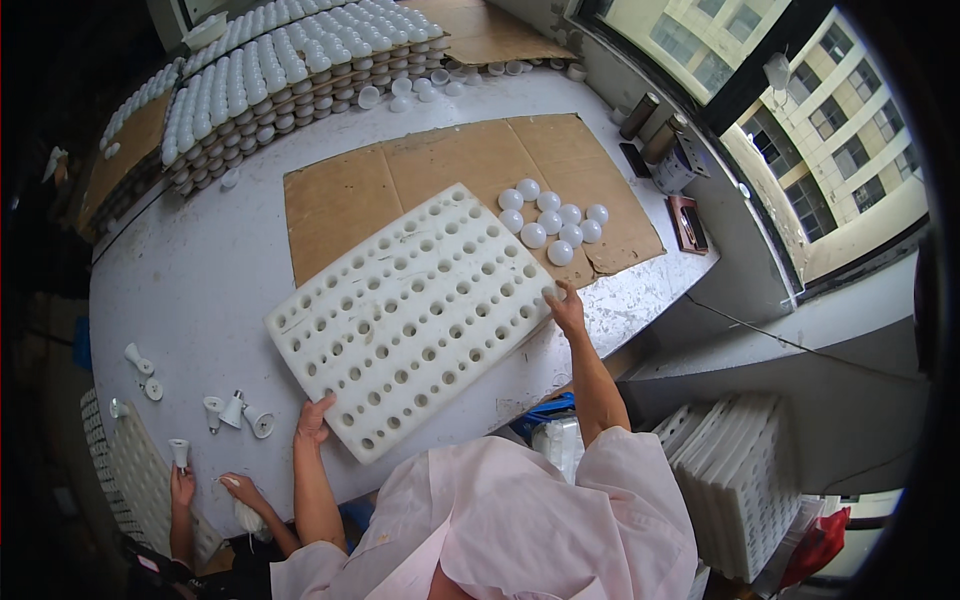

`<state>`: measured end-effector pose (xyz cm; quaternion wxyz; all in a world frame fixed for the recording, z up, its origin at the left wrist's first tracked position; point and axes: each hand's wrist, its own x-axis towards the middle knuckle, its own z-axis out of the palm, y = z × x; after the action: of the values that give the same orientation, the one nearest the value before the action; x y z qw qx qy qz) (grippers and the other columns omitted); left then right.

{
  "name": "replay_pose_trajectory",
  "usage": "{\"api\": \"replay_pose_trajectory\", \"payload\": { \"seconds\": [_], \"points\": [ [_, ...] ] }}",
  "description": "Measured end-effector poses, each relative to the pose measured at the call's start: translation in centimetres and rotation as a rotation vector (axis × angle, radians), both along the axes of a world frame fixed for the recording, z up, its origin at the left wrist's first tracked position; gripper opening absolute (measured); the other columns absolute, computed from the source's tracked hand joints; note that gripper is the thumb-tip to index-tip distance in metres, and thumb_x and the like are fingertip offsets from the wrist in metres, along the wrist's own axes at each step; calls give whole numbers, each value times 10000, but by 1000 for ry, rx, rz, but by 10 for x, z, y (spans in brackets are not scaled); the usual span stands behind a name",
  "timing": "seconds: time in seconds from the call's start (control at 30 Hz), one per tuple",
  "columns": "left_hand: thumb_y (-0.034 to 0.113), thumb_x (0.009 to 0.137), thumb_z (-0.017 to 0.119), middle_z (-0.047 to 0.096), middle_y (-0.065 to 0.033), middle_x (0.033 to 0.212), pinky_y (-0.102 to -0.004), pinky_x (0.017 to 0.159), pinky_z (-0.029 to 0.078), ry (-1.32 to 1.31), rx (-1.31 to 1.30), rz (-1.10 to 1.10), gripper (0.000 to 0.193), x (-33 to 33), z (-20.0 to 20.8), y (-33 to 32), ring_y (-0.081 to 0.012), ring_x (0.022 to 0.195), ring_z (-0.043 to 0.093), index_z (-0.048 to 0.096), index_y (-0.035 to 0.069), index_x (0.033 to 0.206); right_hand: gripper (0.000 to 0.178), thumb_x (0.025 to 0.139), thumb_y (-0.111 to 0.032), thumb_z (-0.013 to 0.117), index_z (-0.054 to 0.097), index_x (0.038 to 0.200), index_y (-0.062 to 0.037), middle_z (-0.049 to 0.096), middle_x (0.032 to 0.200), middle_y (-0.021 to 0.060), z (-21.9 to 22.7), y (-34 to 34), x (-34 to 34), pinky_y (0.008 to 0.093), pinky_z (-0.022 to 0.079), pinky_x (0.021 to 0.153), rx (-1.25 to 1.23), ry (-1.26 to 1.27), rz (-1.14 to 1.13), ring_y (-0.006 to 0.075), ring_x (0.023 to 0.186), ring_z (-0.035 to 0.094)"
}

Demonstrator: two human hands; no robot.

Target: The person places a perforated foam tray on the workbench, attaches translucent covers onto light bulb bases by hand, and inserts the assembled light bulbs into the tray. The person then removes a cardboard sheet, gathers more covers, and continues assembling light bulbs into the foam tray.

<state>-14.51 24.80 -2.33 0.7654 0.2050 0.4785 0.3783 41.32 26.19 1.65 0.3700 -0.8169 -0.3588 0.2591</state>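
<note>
A white foam tray (415,295) with rows of round holes is held between my two hands, slanting across the table and partly over the brown cardboard sheet (345,210). My left hand (313,418) grips its near left edge, thumb on top and the other fingers mostly hidden. At the right corner, my right hand (567,308) is closed on the edge. The holes in view hold nothing. Beyond my right hand, several white bulb covers (549,201) lie grouped on the cardboard. The tray's underside is hidden.
Stacked layers of white bulb covers (300,70) fill the table's far left. A co-worker's hands (183,487) hold a bulb base at left, near loose bulb bases (232,410). Foam trays (740,480) stand at lower right. Dark bottles (640,115) line the window side.
</note>
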Motion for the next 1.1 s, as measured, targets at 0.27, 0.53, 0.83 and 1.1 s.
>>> {"api": "replay_pose_trajectory", "payload": {
  "seconds": [0.27,0.53,0.83,1.1],
  "points": [
    [71,866,595,562,-131,1193,-407,907,479,255,-25,207,432,31,8,-14,-270,1060,572,455,-15,1266,333,785,-166,640,467,1016,1,602,888,162,-28,-25,26,362,472,744,177,24,107,265,791,586],
    [57,877,570,573,-145,1185,-424,898,486,277,-151,350,395,44,26,-47,-287,1047,586,469,-28,1249,358,780,-198,660,495,1030,0,604,919,170,-11,-5,64,363,484,744,-51,104,338,265,794,597],
    [153,809,700,634,-109,1076,-372,819,517,390,-198,304,399,74,18,-33,-221,975,616,570,11,1158,676,702,-254,740,456,1294,-91,503,1225,217,2,111,124,467,475,891,-155,-552,672,389,1056,558],
    [413,709,750,561,-233,1197,-378,944,443,1344,-39,567,766,12,27,-53,-333,1103,556,476,-77,1230,614,785,-318,681,416,1312,-148,528,1182,156,-1,123,130,405,507,699,-54,-206,510,331,931,603]
  ]
}}
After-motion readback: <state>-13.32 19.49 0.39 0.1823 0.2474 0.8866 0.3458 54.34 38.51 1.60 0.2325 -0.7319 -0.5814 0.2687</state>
